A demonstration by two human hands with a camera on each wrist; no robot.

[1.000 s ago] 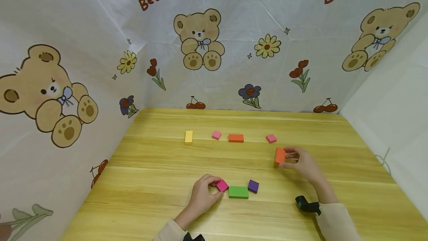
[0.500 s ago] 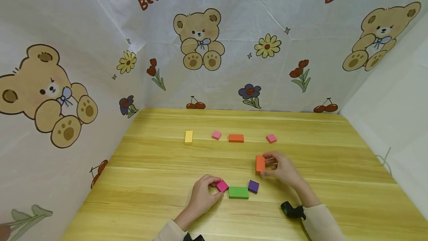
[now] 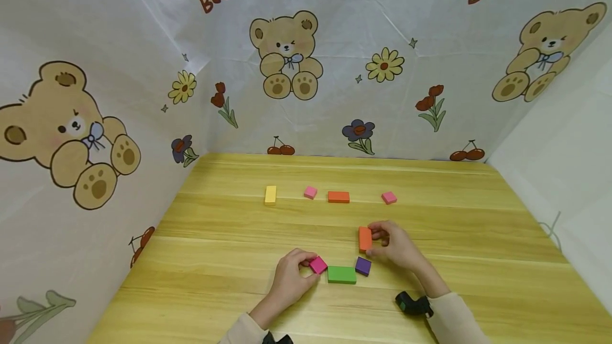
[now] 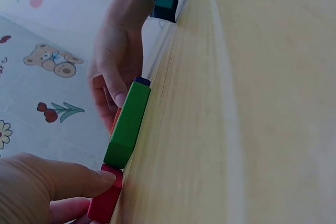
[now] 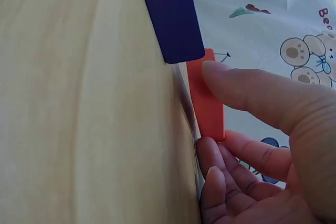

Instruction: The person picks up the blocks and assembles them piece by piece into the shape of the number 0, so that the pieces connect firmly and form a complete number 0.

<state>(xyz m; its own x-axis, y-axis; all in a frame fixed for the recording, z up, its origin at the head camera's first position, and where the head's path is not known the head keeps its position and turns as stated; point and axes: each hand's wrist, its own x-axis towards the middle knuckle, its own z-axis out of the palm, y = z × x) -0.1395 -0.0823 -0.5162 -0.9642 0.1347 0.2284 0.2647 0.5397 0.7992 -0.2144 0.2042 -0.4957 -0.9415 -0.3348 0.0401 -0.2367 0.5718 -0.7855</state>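
My left hand (image 3: 292, 275) pinches a magenta square block (image 3: 317, 265) on the wooden table. Touching that block's right corner is a green rectangular block (image 3: 341, 275), with a purple block (image 3: 363, 266) at its other end. Between thumb and fingers, my right hand (image 3: 396, 246) holds an orange rectangular block (image 3: 365, 240) by its two ends, just behind the purple block. In the right wrist view the thumb lies on the orange block (image 5: 206, 98), near the purple block (image 5: 176, 22). The left wrist view shows the green block (image 4: 128, 124) against the magenta block (image 4: 106, 195).
Farther back on the table (image 3: 229, 216) lie a yellow block (image 3: 270, 195), a pink block (image 3: 311, 192), a second orange block (image 3: 338, 197) and another pink block (image 3: 389, 197). A bear-print cloth (image 3: 334, 110) hangs behind the table and on the left.
My right hand has carried the orange block left and toward me, close to the purple block. The left hand has stayed on the magenta block.
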